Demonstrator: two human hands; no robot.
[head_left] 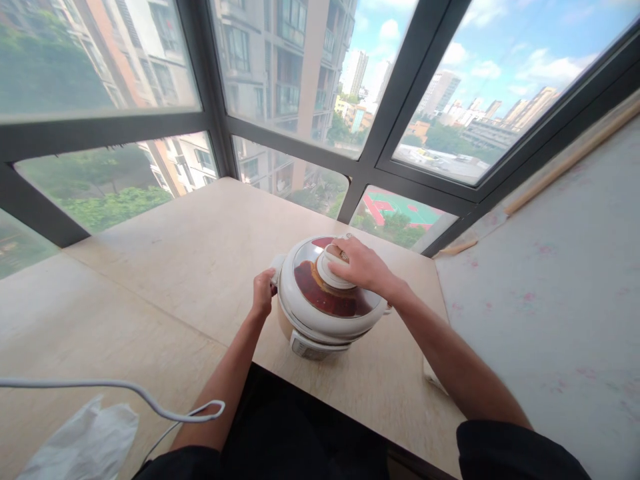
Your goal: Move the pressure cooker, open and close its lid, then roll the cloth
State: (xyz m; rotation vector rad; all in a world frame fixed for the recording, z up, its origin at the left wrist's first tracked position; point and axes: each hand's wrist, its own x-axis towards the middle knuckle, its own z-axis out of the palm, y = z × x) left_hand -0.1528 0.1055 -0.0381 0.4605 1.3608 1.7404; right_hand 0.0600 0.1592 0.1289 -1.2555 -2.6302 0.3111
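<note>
A round white electric cooker [313, 327] with a control panel on its front stands near the edge of a pale stone ledge. Its domed lid [325, 297] has a dark red see-through part and a white knob on top, and it rests on the pot. My left hand [263, 291] is closed round the cooker's left side handle. On top, my right hand [361, 265] grips the lid knob with its fingers curled over it. The right side handle shows partly under my right wrist.
A white cable [115, 385] loops over the ledge [165, 267] at lower left, beside crumpled white plastic [83, 443]. Dark-framed windows [295, 143] stand behind the ledge. A patterned wall [545, 293] rises at the right.
</note>
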